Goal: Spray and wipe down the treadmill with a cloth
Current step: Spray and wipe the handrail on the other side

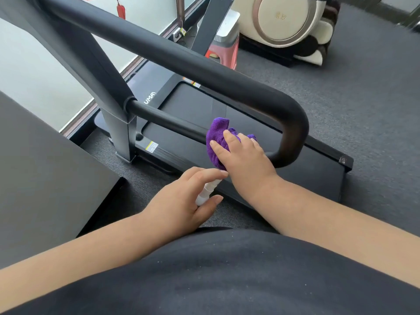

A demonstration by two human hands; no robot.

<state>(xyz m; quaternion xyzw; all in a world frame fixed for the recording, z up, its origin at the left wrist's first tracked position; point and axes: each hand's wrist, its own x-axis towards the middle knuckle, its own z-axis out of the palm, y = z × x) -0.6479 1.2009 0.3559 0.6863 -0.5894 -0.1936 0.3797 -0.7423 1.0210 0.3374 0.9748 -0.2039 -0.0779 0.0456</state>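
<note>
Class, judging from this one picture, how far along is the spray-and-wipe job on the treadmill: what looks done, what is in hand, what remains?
Done: nothing can be confirmed; no wet patches or streaks show. In hand: the right hand presses the purple cloth around the thin lower bar, while the left hand holds the white spray bottle. Left: probably the thick handrail and the belt deck, neither touched now.

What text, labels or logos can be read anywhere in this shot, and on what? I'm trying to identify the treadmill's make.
"UMA": white letters on the treadmill deck at its front end, cut off on the left by the upright post.
Yellow and white warning sticker on the side rail: too small to read.
Orange label at the belt's front edge: unreadable.
Gold mark on the cream massage chair: blurred.
</note>
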